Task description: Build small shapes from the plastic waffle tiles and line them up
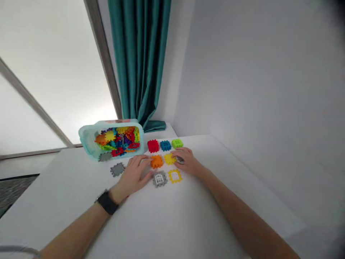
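Note:
On the white table, my left hand [136,172] lies palm down with its thumb and fingers apart. Its fingertips reach the left edge of an orange notched block [156,162]; whether they touch is hard to tell. My right hand [189,162] curls round a small grey notched piece [179,160], partly hidden by the fingers, beside a yellow notched block [169,159]. Nearer me lie a grey tile with a white window [160,178] and a yellow tile with a white panel [175,176]. Behind stand a red block [153,146], a blue block [165,145] and a lime green block [177,143].
At the back left, a pale turquoise bin [87,142] holds many colourful notched pieces. A grey tile [105,157] sits at its front edge, and another grey tile [117,169] lies left of my left hand. Behind are a green curtain [140,57] and a wall [242,79].

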Demonstrator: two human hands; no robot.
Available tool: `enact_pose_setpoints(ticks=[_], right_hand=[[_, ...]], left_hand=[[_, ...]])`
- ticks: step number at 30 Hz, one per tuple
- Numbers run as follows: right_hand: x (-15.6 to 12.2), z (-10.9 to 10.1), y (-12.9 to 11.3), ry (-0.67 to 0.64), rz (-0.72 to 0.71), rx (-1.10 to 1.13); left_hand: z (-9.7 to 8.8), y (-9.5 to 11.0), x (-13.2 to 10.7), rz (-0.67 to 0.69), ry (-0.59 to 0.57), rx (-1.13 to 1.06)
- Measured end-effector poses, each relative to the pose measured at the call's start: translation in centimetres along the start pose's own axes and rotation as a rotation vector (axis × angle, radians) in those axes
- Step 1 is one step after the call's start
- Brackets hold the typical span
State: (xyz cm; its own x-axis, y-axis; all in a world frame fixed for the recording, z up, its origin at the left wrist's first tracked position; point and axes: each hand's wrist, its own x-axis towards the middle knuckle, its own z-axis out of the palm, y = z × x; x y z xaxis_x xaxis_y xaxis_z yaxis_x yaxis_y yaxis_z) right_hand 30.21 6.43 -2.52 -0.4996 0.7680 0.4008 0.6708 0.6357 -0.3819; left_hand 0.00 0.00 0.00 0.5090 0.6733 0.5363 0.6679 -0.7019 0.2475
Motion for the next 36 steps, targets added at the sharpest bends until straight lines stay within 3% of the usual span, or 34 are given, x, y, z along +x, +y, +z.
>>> enact_pose_setpoints(ticks=[36], right_hand=[[-0.08,-0.11,-0.62,-0.031,0.025,-0.024]], left_hand=[[-0.07,0.0,-0.02,-0.026,-0.029,0.002]])
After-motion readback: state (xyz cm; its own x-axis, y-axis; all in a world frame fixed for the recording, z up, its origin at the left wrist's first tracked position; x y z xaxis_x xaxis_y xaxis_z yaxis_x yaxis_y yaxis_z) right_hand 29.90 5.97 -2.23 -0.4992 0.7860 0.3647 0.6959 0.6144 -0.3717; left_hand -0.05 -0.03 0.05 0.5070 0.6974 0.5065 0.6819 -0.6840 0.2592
